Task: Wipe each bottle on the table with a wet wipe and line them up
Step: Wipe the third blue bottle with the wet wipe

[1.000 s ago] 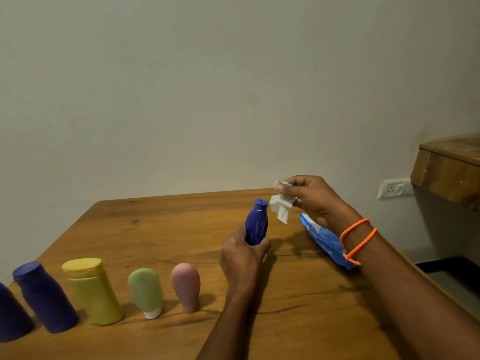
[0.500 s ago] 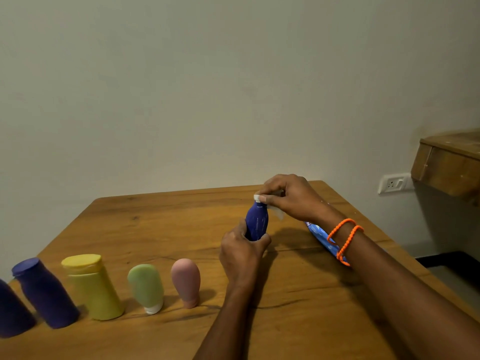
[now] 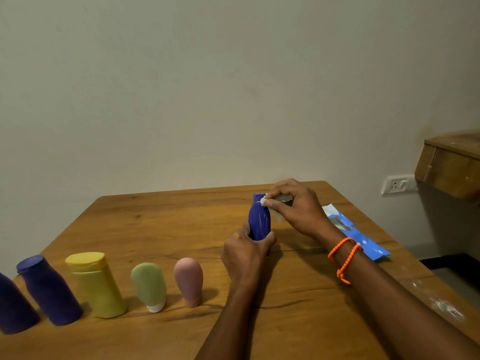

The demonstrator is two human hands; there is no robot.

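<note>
Upright now: blue bottle (image 3: 259,219), long axis vertical, cap up, base gripped by left hand (image 3: 245,252) above worktop (image 3: 181,224). Right hand (image 3: 294,206) pinches wet wipe (image 3: 264,201) vs. its neck.

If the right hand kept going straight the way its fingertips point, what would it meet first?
The right hand points left, pinching the wet wipe against the neck of the blue bottle that the left hand holds. So it meets that bottle at once; beyond it looks like bare table, though depth is uncertain.
</note>
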